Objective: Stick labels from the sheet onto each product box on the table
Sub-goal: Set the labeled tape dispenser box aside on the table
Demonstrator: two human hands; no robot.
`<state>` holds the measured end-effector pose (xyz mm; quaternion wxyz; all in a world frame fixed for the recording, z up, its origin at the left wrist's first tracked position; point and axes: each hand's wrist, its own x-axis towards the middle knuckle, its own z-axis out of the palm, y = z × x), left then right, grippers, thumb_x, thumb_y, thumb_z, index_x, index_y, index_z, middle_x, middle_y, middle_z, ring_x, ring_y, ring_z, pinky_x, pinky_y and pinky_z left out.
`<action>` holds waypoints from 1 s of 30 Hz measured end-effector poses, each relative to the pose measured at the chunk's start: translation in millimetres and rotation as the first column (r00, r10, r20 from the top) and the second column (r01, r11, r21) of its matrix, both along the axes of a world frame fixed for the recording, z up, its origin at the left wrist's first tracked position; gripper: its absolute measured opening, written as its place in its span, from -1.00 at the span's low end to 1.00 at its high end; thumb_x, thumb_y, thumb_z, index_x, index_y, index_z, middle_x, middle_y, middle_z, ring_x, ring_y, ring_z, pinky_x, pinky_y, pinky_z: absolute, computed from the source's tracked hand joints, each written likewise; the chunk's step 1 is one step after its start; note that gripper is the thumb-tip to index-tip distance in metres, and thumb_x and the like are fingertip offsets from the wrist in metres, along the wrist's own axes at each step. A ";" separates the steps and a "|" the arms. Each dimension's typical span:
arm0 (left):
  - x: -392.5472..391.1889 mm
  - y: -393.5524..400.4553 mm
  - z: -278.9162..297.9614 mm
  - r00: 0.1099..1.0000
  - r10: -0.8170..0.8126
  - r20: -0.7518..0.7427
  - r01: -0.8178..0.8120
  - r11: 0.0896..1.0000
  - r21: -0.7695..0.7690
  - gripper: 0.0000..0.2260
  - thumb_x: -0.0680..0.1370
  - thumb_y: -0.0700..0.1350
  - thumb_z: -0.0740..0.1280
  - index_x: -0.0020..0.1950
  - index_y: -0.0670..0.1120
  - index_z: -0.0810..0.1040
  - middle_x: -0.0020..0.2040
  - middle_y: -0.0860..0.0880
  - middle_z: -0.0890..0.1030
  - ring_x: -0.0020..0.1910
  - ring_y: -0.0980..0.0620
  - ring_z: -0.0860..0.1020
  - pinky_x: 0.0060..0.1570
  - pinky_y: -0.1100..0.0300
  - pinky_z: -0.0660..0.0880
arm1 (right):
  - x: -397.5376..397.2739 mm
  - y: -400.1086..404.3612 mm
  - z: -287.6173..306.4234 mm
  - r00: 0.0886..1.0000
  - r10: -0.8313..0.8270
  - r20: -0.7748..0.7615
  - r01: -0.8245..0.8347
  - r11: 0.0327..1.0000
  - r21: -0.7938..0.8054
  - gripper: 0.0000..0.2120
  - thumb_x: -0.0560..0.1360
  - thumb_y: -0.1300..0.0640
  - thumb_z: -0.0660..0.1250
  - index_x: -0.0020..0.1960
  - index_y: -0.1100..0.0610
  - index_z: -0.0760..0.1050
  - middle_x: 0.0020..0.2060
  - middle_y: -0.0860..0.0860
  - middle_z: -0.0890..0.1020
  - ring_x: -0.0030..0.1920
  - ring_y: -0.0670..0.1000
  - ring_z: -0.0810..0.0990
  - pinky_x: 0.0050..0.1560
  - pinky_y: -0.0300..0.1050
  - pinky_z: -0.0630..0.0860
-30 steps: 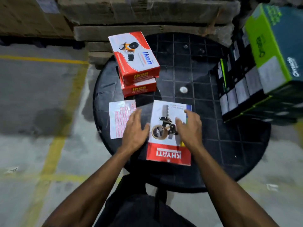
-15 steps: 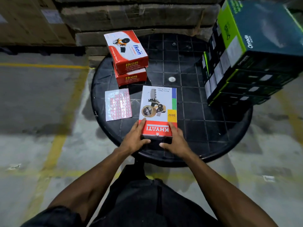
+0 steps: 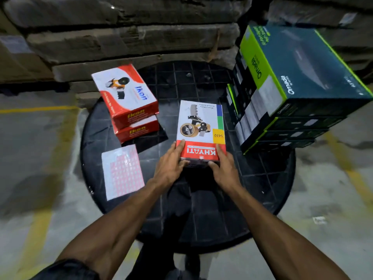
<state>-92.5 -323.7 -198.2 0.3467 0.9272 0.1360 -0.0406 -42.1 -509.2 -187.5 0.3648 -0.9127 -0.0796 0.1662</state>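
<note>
Round black table (image 3: 262, 178) | 1 label sheet (image 3: 123, 170) | 2 Ikon boxes (image 3: 129, 104) | left hand (image 3: 168, 168), right hand (image 3: 224, 170) grip 1 Khyati box (image 3: 199, 130)

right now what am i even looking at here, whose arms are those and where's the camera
There is no machine here. The camera sits on a person's head and looks forward and down, so the two bare arms reaching in from below are that person's own.

They stand at a round black table. Both the left hand and the right hand grip the near end of a white and red KHYATI box with a tape dispenser pictured on it.

To the left lies a sheet of pink labels, flat on the table. Behind it are two red Ikon boxes, one stacked on the other. On the right is a stack of dark and green Omada boxes. Behind the table are flattened cartons, piled up.
</note>
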 end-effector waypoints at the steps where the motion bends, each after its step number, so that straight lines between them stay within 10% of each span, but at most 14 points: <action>1: 18.7 3.9 0.7 1.000 -0.009 0.019 0.009 1.000 0.003 -0.34 0.59 -0.06 0.34 0.59 0.03 0.05 0.58 -0.04 0.13 0.45 -0.10 0.31 0.41 -0.04 0.31 | 16.5 4.5 0.6 0.999 -0.034 -0.003 0.034 0.999 0.013 -0.38 0.62 0.09 0.26 0.59 0.03 0.07 0.46 0.12 0.22 0.44 0.12 0.28 0.27 -0.27 0.18; 6: 90.7 12.8 -7.7 0.996 -0.090 -0.014 0.090 0.996 -0.005 -0.38 0.62 -0.07 0.27 0.59 -0.04 0.03 0.55 -0.04 0.17 0.40 -0.11 0.36 0.33 -0.04 0.35 | 84.2 27.9 -0.8 0.990 -0.129 -0.051 0.126 0.990 -0.060 -0.37 0.60 0.16 0.28 0.57 -0.05 0.09 0.42 0.12 0.25 0.37 0.14 0.37 0.32 -0.12 0.30; 13: 127.0 3.0 -20.6 0.992 -0.127 -0.003 0.126 0.986 -0.113 -0.38 0.58 -0.29 0.22 0.58 -0.06 0.06 0.50 -0.09 0.23 0.41 -0.11 0.34 0.39 -0.06 0.34 | 122.4 34.3 -8.4 0.956 -0.293 -0.010 0.292 0.954 -0.072 -0.45 0.55 0.34 0.28 0.50 0.11 0.26 0.34 0.15 0.24 0.28 0.11 0.41 0.10 -0.41 0.22; 19: 147.1 -12.0 -16.8 0.986 -0.163 -0.024 0.156 0.972 -0.175 -0.35 0.49 -0.39 0.16 0.56 -0.08 0.11 0.46 -0.10 0.26 0.39 -0.14 0.33 0.39 -0.07 0.31 | 117.8 34.2 -7.5 0.920 -0.392 0.004 0.392 0.918 -0.058 -0.45 0.54 0.26 0.29 0.50 0.12 0.25 0.54 0.12 0.05 0.45 0.17 0.28 0.39 -0.05 0.29; 30: 43.1 -10.2 -18.8 0.995 -0.036 -0.090 0.032 0.999 -0.044 -0.54 0.61 -0.23 0.21 0.52 -0.18 0.25 0.55 -0.16 0.18 0.54 -0.07 0.13 0.47 0.19 0.01 | 21.5 -2.3 -11.4 0.965 -0.244 -0.092 0.241 0.970 -0.044 -0.49 0.56 0.24 0.27 0.49 0.17 0.29 0.41 0.17 0.33 0.41 0.15 0.33 0.38 -0.07 0.27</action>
